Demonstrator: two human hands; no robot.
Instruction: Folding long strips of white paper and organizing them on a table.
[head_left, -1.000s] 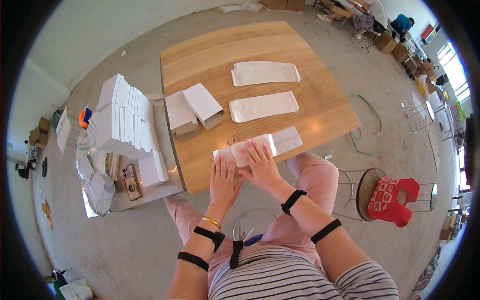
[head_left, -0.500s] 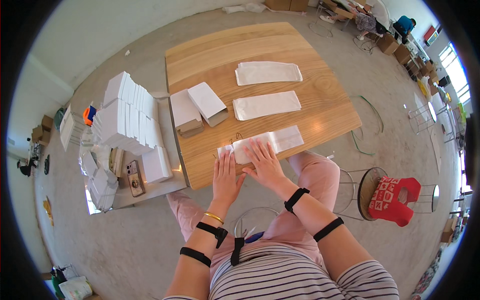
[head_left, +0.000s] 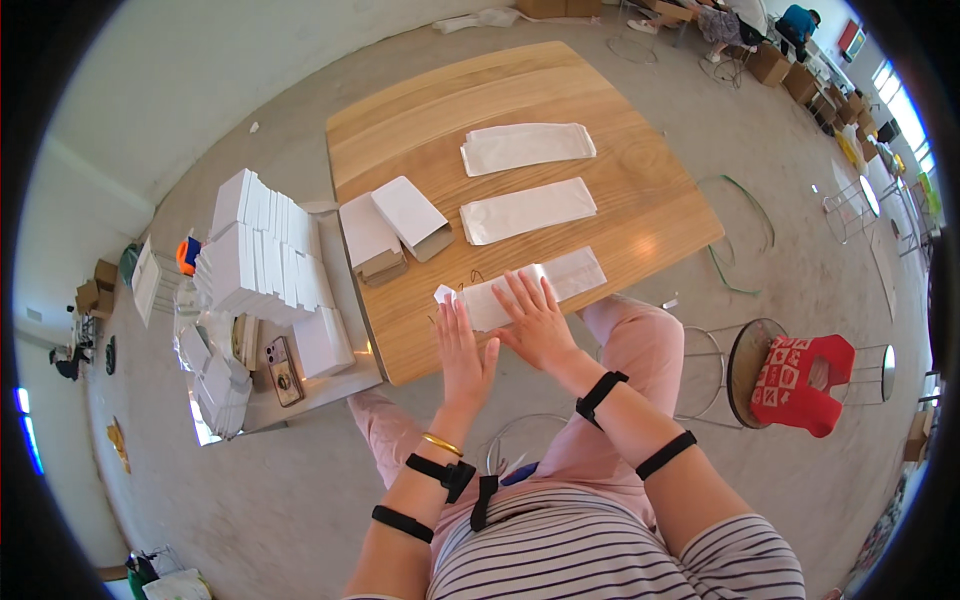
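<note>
A long white flat paper or film sleeve [head_left: 577, 272] lies along the near edge of the wooden table [head_left: 420, 110], its left end folded up. My right hand [head_left: 540, 325] rests on its middle, fingers spread. Beside it, my left hand [head_left: 464, 352] lies flat with fingers stretched at the sleeve's left end. Neither hand grips anything. Thin dark wire-like lines [head_left: 474, 274] show just above the left end. Farther back lie a white sleeve stack [head_left: 528, 210] and a second white stack [head_left: 528, 148]. Two white boxes, one of them a tilted box [head_left: 412, 212], lie to the left.
A side table at the left holds tall piles of white boxes [head_left: 265, 250], a phone [head_left: 284, 372] and an orange tape roll [head_left: 188, 255]. A red bag [head_left: 800, 385] sits on a round stool [head_left: 750, 360] at the right. Green strap [head_left: 745, 205] lies on the floor.
My left hand has shifted slightly and its thumb stands farther from the right hand. The sleeve's left end now sticks up more. The whole view has turned a little.
</note>
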